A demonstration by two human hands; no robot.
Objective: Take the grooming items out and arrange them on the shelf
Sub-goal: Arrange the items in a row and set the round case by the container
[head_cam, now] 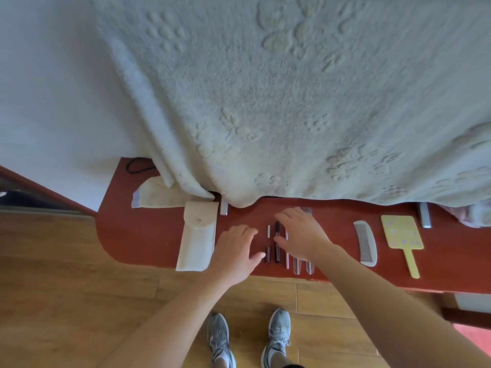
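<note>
Several slim grooming tools lie in a row on the red-brown shelf: a short dark piece, a long dark pencil, a thin white stick and clear-handled tools. My left hand rests flat on the shelf just left of the row, thumb tip by the short dark piece. My right hand lies over the row's right part, fingers spread, thumb touching the long pencil. A cream pouch with a snap flap lies left of my left hand. A white comb and a yellow hand mirror lie to the right.
A large pale blanket with paw prints hangs over the shelf's back edge. A folded cream cloth and a dark cord lie at the back left. Metal brackets stick out under the blanket. Wooden floor and my shoes are below.
</note>
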